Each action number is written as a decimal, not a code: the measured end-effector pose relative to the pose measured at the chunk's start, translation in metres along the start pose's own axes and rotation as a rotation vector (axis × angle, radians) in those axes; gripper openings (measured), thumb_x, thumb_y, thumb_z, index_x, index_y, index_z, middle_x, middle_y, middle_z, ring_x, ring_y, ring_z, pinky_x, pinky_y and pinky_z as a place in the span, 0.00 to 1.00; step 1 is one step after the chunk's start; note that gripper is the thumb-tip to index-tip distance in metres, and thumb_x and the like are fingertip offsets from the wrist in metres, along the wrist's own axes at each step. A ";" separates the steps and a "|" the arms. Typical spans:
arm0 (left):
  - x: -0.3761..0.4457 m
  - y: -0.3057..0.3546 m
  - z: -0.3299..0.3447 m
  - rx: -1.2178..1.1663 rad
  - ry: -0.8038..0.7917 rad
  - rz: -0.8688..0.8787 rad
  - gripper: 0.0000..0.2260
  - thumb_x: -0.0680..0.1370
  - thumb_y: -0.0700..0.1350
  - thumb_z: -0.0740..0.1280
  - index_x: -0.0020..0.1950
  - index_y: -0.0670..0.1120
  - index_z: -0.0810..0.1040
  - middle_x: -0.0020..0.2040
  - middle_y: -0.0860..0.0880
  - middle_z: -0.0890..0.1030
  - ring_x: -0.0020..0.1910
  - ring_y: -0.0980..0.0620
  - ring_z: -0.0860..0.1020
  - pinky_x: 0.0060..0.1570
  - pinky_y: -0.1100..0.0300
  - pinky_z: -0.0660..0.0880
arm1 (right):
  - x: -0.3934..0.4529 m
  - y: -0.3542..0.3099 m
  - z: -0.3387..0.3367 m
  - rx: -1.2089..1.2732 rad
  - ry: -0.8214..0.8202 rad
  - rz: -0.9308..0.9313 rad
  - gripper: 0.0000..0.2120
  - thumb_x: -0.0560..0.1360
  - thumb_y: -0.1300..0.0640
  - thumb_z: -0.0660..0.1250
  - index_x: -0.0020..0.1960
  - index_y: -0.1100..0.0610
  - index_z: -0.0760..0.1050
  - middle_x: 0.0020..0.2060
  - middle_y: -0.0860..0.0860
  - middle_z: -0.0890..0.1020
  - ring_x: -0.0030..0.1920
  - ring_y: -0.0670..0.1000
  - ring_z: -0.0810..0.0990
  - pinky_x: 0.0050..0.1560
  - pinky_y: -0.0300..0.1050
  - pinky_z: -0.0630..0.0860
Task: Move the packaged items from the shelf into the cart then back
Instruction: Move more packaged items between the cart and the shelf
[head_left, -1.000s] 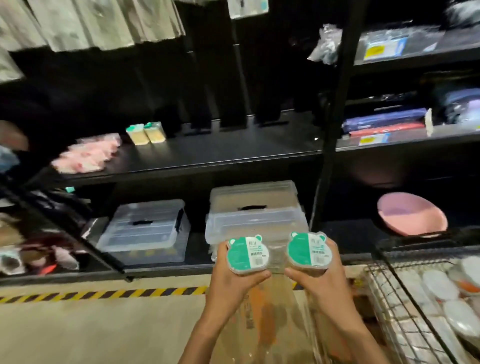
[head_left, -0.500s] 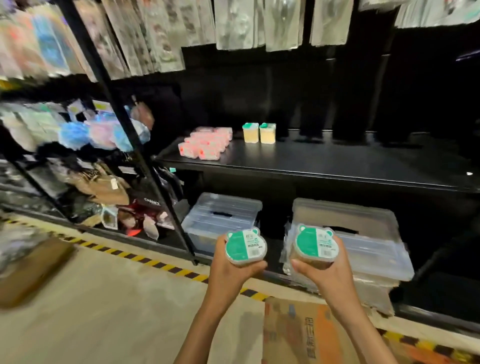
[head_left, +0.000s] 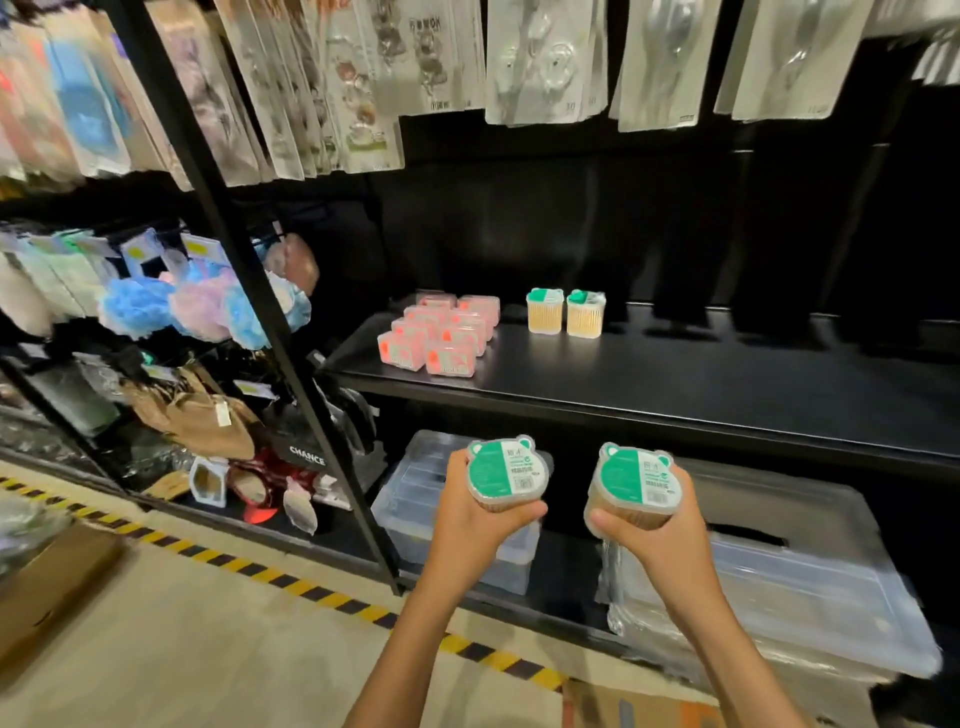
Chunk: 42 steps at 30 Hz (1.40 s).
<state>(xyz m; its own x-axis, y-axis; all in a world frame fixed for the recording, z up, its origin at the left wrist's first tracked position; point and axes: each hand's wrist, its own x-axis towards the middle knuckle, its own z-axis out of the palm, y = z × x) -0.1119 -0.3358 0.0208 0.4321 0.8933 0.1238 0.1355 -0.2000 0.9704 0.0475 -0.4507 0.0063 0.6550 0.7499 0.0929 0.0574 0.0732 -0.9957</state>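
Observation:
My left hand (head_left: 467, 514) grips a clear bear-shaped tub with a green and white lid (head_left: 506, 470). A second tub of the same kind (head_left: 635, 480) sits in the grip of my right hand (head_left: 660, 540). Both are held upright in front of the black shelf (head_left: 675, 384), below its front edge. Two matching tubs (head_left: 565, 312) stand side by side at the back of that shelf. Several pink packets (head_left: 441, 335) lie in rows to their left. The cart is out of view.
Clear plastic storage bins (head_left: 810, 582) sit on the bottom shelf behind my hands. A slanted black upright (head_left: 270, 322) divides this bay from hanging sponges and bags on the left. Packaged goods hang overhead. Yellow-black tape (head_left: 291, 582) marks the floor; cardboard boxes lie at both lower corners.
The view has swung left from the cart to this shelf bay. Both hands have kept their tubs, moved closer to the shelf and spread a little apart.

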 end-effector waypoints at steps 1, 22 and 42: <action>0.015 -0.003 -0.002 0.012 -0.012 -0.001 0.30 0.63 0.39 0.80 0.58 0.49 0.68 0.52 0.54 0.80 0.50 0.62 0.79 0.50 0.64 0.77 | 0.013 0.001 0.006 -0.004 0.001 -0.002 0.37 0.63 0.64 0.78 0.65 0.47 0.64 0.57 0.46 0.78 0.56 0.45 0.78 0.47 0.36 0.77; 0.299 -0.047 0.005 -0.095 -0.366 0.074 0.19 0.69 0.28 0.72 0.54 0.45 0.73 0.44 0.57 0.82 0.43 0.61 0.80 0.37 0.72 0.74 | 0.232 0.008 0.092 -0.140 0.275 -0.054 0.37 0.62 0.70 0.78 0.64 0.53 0.64 0.55 0.48 0.77 0.51 0.36 0.78 0.44 0.25 0.73; 0.420 -0.132 0.095 0.040 -0.214 -0.049 0.34 0.56 0.54 0.81 0.58 0.51 0.73 0.56 0.46 0.77 0.55 0.48 0.78 0.55 0.52 0.78 | 0.330 0.047 0.083 -0.214 0.355 0.065 0.37 0.61 0.71 0.78 0.63 0.55 0.65 0.53 0.47 0.78 0.47 0.31 0.78 0.45 0.25 0.72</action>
<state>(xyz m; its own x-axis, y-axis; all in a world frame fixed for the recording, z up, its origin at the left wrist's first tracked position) 0.1364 0.0273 -0.0747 0.6032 0.7972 0.0256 0.1944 -0.1780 0.9646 0.2039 -0.1454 -0.0095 0.8791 0.4729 0.0599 0.1386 -0.1333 -0.9813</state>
